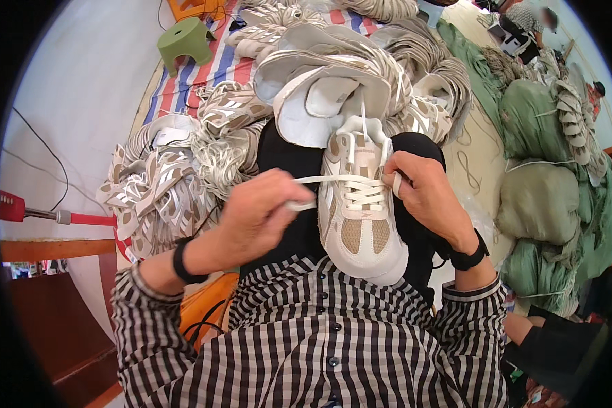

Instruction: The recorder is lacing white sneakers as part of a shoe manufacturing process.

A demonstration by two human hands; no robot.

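Note:
A beige and white sneaker upper (374, 234) rests across my black-trousered lap, its toe toward me. An off-white shoelace (364, 194) crosses its tongue in several rows. My left hand (262, 209), slightly blurred, is closed around one lace end and holds it stretched out to the left of the upper. On the other side, my right hand (421, 189) pinches the lace beside the eyelets, with a loop showing at the fingertips. Just beyond the heel stands a stack of nested uppers (328, 81).
More uppers (160, 197) and a bundle of loose laces (228, 163) lie to the left. A green stool (185, 42) stands on a striped sheet (166, 92). Green sacks (540, 204) line the right side. Another person (521, 22) is at the far right.

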